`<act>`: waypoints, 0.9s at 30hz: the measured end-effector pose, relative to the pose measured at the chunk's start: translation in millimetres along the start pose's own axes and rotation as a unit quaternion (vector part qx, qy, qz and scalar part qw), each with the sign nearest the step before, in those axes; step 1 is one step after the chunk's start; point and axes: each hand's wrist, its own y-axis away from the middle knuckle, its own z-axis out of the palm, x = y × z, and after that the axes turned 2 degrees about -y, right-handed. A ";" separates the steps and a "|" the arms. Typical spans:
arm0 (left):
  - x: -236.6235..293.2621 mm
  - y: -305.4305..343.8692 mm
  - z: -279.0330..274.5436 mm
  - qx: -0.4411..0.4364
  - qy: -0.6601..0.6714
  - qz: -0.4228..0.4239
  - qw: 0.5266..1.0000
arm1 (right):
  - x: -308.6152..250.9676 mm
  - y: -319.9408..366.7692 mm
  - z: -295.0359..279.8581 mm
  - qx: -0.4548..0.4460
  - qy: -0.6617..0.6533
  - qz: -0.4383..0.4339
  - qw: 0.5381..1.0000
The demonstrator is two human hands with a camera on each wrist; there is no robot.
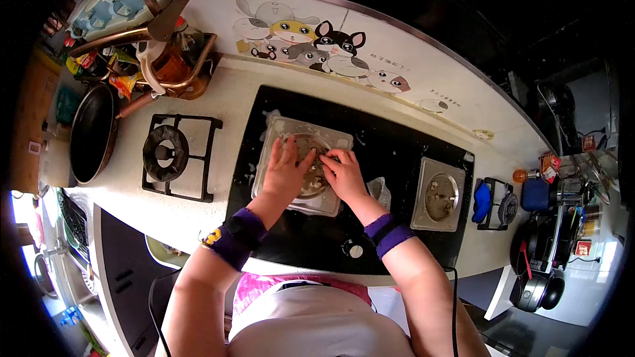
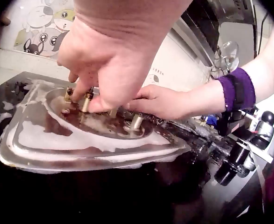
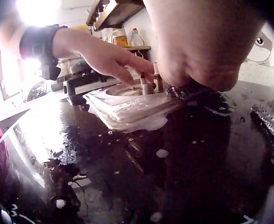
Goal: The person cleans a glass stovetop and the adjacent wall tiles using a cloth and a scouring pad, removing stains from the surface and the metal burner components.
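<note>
A square metal burner drip tray (image 1: 338, 137), wet and foamy, sits on the black glass hob (image 1: 390, 142). My left hand (image 1: 288, 170) reaches over its round well with spread fingers, the tips down among brass burner posts (image 2: 87, 101) in the left wrist view. On the tray's right side my right hand (image 1: 345, 177) bends its fingers over the well. A glittery steel scrubber (image 3: 189, 92) shows under that hand in the right wrist view, partly hidden by the palm. A grey mesh pad (image 1: 379, 193) lies on the glass right of the tray.
A second drip tray (image 1: 423, 188) is on the hob's right. Pan supports stand at left (image 1: 213, 152) and right (image 1: 488, 215) on the counter. A frying pan (image 1: 92, 132) and a rack (image 1: 205, 59) of bottles are far left. A control knob (image 1: 356, 251) lies near the front.
</note>
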 end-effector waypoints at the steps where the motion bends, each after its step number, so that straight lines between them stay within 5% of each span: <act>1: -2.3 1.8 0.1 0.012 0.030 -0.001 0.999 | 0.6 0.3 0.3 -0.001 0.003 -0.003 1.000; 12: -11.2 60.2 18.5 0.107 0.059 0.021 0.992 | -13.6 -10.3 -14.8 -0.075 0.112 -0.054 0.989; 22: -6.9 97.9 45.9 0.176 0.169 0.021 0.970 | -59.0 32.5 -26.1 -0.167 0.139 0.001 0.976; 27: -7.4 99.4 48.8 0.175 0.191 0.001 0.966 | -93.8 32.6 -10.8 -0.253 0.255 0.107 0.927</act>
